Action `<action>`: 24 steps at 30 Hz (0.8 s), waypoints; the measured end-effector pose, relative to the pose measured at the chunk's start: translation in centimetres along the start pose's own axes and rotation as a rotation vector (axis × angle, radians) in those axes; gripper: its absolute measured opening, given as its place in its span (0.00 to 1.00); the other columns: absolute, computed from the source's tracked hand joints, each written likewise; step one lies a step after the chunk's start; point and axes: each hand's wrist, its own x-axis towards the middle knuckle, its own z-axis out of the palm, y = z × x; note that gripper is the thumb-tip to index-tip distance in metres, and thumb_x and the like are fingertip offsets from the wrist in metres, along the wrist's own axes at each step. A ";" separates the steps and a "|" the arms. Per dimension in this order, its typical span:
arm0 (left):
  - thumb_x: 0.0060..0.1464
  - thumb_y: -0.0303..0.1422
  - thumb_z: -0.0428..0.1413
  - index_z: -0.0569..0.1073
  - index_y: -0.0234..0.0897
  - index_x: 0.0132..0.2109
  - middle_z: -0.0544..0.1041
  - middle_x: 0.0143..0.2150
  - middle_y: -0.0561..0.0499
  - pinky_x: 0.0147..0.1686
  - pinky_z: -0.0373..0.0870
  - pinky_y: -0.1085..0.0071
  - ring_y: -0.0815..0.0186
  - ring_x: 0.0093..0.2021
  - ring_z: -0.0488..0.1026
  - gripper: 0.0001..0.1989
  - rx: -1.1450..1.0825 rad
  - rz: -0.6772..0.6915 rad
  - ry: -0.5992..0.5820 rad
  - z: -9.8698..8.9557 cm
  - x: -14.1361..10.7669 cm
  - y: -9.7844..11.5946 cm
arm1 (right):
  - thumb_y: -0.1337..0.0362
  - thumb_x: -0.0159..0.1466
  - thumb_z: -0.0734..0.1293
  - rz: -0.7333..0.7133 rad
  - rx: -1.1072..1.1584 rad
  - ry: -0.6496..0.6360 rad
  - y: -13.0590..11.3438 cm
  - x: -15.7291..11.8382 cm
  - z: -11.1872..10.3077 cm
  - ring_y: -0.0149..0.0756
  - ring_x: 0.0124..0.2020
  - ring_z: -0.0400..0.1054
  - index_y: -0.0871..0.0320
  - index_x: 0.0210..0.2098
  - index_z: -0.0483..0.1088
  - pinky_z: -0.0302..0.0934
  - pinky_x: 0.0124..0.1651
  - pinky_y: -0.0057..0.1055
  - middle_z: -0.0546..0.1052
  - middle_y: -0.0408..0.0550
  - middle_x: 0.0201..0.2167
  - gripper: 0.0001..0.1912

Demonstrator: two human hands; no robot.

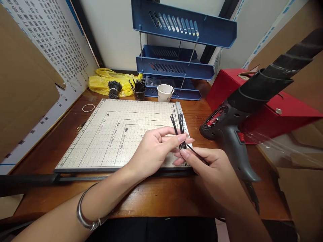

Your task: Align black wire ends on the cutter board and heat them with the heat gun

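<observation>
My left hand (164, 144) pinches several thin black sticks (181, 129), wire-like pieces standing nearly upright in a loose bunch. Just below and to the right, my right hand (204, 161) has thumb and fingers closed at the lower end of the same bunch. One more black strand (196, 154) slants down to the right between the fingers of my right hand. Both hands are over the right edge of a gridded paper cutter board (101, 134). What exactly the black pieces are I cannot tell.
Behind the board stand a tied black bundle (114, 90), a small cup of black strands (139, 90) and a white paper cup (165, 93). A yellow bag (101, 79) lies behind them, beside a blue tiered tray (174, 69). A heat gun (234, 124) and a red box (272, 114) occupy the right.
</observation>
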 end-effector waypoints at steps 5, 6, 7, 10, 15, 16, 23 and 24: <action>0.58 0.39 0.67 0.80 0.33 0.42 0.85 0.42 0.45 0.38 0.76 0.72 0.66 0.33 0.81 0.12 0.052 0.004 -0.001 0.2 -0.2 0.0 | 0.53 0.67 0.68 0.008 0.068 -0.024 0.1 -0.1 -0.2 0.35 0.33 0.75 0.57 0.27 0.81 0.68 0.41 0.29 0.81 0.47 0.28 0.18; 0.59 0.39 0.67 0.81 0.34 0.44 0.85 0.43 0.45 0.39 0.76 0.72 0.65 0.35 0.81 0.13 0.062 0.017 -0.001 0.2 -0.2 0.0 | 0.53 0.67 0.69 0.003 0.079 -0.024 0.1 -0.1 -0.2 0.34 0.32 0.75 0.57 0.26 0.81 0.68 0.40 0.28 0.81 0.46 0.28 0.19; 0.60 0.40 0.66 0.82 0.34 0.46 0.85 0.44 0.44 0.40 0.76 0.72 0.64 0.36 0.82 0.13 0.073 0.031 -0.005 0.2 -0.2 0.1 | 0.53 0.67 0.69 0.001 0.089 -0.026 0.1 -0.1 -0.2 0.33 0.31 0.74 0.57 0.26 0.80 0.67 0.39 0.28 0.80 0.46 0.27 0.19; 0.63 0.43 0.62 0.83 0.36 0.47 0.85 0.47 0.45 0.44 0.76 0.71 0.62 0.41 0.83 0.15 0.091 0.082 -0.042 0.0 -0.3 0.2 | 0.52 0.67 0.69 0.000 0.109 -0.028 0.1 -0.2 -0.2 0.28 0.26 0.68 0.57 0.26 0.81 0.65 0.38 0.27 0.76 0.44 0.21 0.20; 0.64 0.41 0.62 0.85 0.37 0.43 0.85 0.48 0.46 0.46 0.76 0.73 0.63 0.44 0.82 0.12 0.122 0.130 -0.041 -0.1 -0.3 0.2 | 0.48 0.66 0.68 0.009 0.091 -0.025 0.1 -0.2 -0.1 0.23 0.19 0.50 0.56 0.25 0.82 0.54 0.27 0.26 0.66 0.41 0.16 0.22; 0.63 0.41 0.63 0.85 0.37 0.43 0.85 0.47 0.47 0.45 0.76 0.73 0.64 0.43 0.82 0.12 0.124 0.131 -0.028 -0.1 -0.3 0.2 | 0.48 0.66 0.68 0.013 0.081 -0.023 0.1 -0.3 0.0 0.23 0.18 0.49 0.56 0.26 0.82 0.51 0.26 0.26 0.64 0.41 0.15 0.22; 0.61 0.43 0.65 0.85 0.36 0.43 0.85 0.45 0.44 0.42 0.76 0.71 0.63 0.39 0.81 0.14 0.128 0.103 0.006 -0.1 -0.2 0.2 | 0.48 0.65 0.68 0.038 0.082 -0.007 -0.3 -0.4 0.5 0.24 0.18 0.45 0.57 0.28 0.83 0.43 0.23 0.27 0.54 0.38 0.13 0.21; 0.61 0.43 0.64 0.85 0.36 0.43 0.85 0.46 0.44 0.43 0.76 0.71 0.63 0.40 0.81 0.14 0.116 0.094 -0.007 0.0 -0.2 0.2 | 0.48 0.65 0.69 0.033 0.097 -0.006 -0.3 -0.4 0.5 0.24 0.18 0.46 0.58 0.28 0.82 0.42 0.23 0.27 0.55 0.38 0.14 0.21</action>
